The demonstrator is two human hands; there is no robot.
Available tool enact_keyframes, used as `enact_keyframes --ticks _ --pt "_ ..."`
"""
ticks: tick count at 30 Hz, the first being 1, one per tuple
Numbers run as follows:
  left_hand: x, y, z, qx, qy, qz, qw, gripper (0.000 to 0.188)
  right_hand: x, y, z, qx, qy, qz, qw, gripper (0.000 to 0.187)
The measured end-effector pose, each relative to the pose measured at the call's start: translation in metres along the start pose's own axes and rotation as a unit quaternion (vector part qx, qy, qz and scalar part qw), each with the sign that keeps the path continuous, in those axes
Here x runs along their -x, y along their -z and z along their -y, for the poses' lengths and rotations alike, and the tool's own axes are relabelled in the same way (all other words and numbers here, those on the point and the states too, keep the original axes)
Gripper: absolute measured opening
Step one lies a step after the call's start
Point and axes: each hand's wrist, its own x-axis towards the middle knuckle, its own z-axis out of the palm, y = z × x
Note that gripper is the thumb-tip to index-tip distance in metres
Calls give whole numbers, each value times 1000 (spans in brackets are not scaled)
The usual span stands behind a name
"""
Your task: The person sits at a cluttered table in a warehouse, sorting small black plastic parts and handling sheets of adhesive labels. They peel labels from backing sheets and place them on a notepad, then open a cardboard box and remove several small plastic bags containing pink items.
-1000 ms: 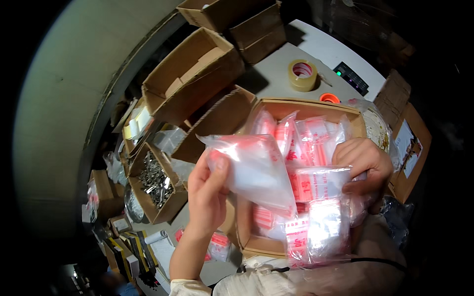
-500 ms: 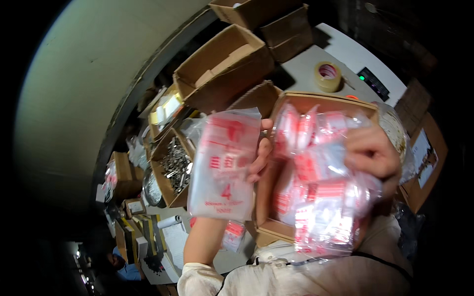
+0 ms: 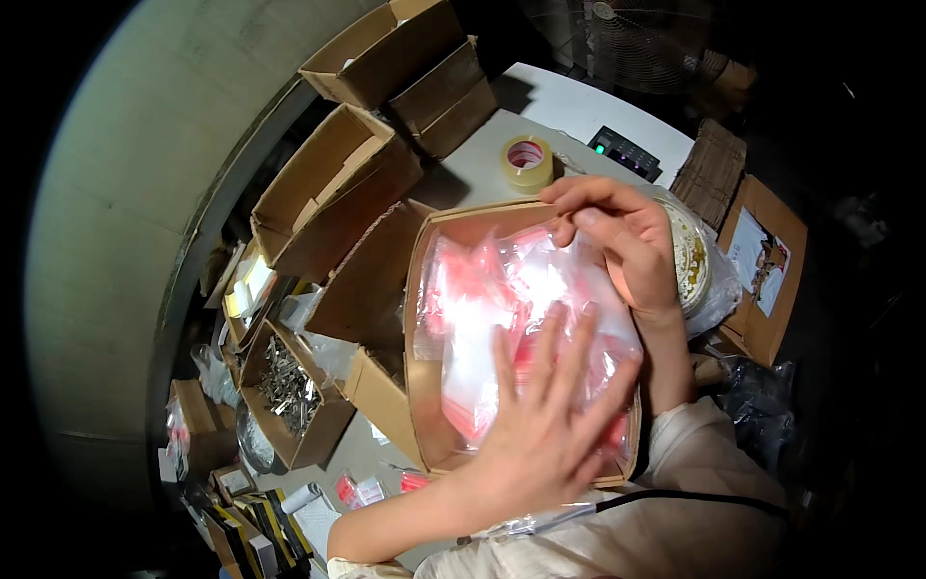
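A cardboard box (image 3: pixel 421 400) sits in front of me, holding several clear plastic packets of zip bags (image 3: pixel 468 309) with red print. My left hand (image 3: pixel 555 415) lies over the packets, its fingers spread and touching the shiny plastic. At the box's far right corner is my right hand (image 3: pixel 622 241), its fingers loosely bent above the rim and nothing visible in its grasp. Light glare hides part of the packets' surface.
Tape rolls (image 3: pixel 527 164) and a small black device (image 3: pixel 625 152) lie beyond the box. To the left stand an open carton (image 3: pixel 333 183) and a box of small metal parts (image 3: pixel 289 391). A plastic-wrapped round container (image 3: pixel 690 251) sits right. A fan (image 3: pixel 637 43) is farther back.
The packet in my left hand and those under my right hand now lie in the box. My left hand has moved right onto them, and my right hand is at the far rim.
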Motion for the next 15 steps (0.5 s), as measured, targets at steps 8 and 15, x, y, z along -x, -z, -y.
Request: enact_keyframes --ticks 8,15 --pt "16 6 67 21 84 -239 967 65 38 28 25 162 92 -36 982 37" --pt "30 7 90 113 185 -316 924 51 47 12 52 516 118 121 840 87"
